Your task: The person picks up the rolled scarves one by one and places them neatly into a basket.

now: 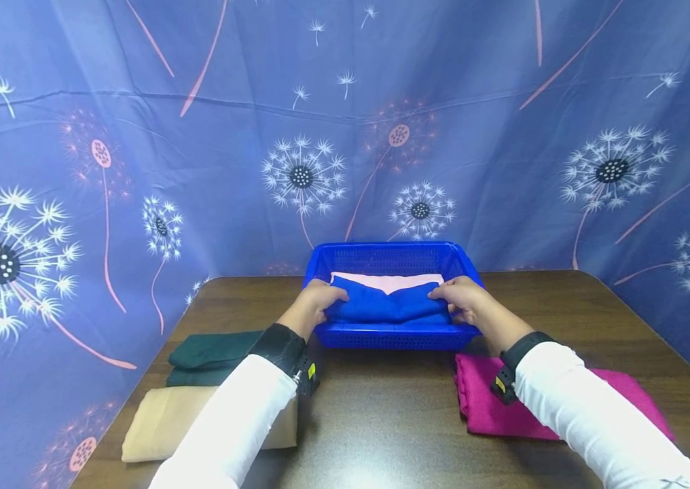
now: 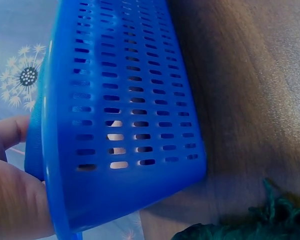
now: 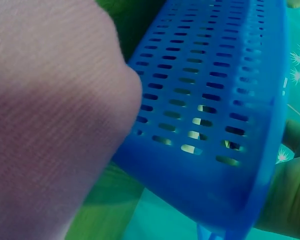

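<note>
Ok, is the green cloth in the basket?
No, the green cloth lies on the table, outside the basket.

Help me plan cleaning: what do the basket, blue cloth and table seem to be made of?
Basket: likely moulded plastic, smooth with a slight gloss; the evenly slotted walls suggest it.
Blue cloth: soft, matte fabric, since its upper edge sags mid-way; the fibre cannot be told.
Table: wood or wood-look laminate, low sheen; brown grain shows and light reflects off it.

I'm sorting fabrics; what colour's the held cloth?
The held cloth is blue, clearest in the head view.
</note>
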Motion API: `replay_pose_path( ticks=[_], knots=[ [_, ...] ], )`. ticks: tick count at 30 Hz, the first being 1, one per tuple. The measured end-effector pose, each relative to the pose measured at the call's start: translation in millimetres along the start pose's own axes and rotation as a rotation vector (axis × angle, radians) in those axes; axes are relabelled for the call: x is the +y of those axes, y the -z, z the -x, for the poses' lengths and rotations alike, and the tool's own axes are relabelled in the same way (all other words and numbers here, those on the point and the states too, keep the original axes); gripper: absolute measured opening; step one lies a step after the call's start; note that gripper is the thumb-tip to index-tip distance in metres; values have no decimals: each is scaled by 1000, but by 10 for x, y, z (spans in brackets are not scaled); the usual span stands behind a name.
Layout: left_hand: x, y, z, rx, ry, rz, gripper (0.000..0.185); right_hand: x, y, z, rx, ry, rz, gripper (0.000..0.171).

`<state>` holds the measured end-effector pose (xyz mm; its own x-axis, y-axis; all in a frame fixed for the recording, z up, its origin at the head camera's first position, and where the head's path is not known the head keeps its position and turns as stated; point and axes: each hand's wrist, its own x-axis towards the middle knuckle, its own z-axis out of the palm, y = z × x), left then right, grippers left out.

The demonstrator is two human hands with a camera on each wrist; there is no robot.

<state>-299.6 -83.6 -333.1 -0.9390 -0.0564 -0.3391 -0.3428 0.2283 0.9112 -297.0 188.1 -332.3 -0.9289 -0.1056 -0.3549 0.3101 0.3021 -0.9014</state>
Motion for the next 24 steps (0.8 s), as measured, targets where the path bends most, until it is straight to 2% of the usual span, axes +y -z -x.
replay_pose_path(
  ticks=[7,17,20,24],
  knots=[
    [-2,-19,2,8,15,-87,68,30,-16,-31,14,-3,74,33],
    [4,-42,3,13,22,-108,73,50,-23,-42,-9,14,117,11],
    [-2,-51,3,10,13,-126,73,54,-27,-50,-6,19,136,13],
    [-16,-64,-4,-1,-3,-145,73,67,-31,-67,-12,27,163,25]
  ],
)
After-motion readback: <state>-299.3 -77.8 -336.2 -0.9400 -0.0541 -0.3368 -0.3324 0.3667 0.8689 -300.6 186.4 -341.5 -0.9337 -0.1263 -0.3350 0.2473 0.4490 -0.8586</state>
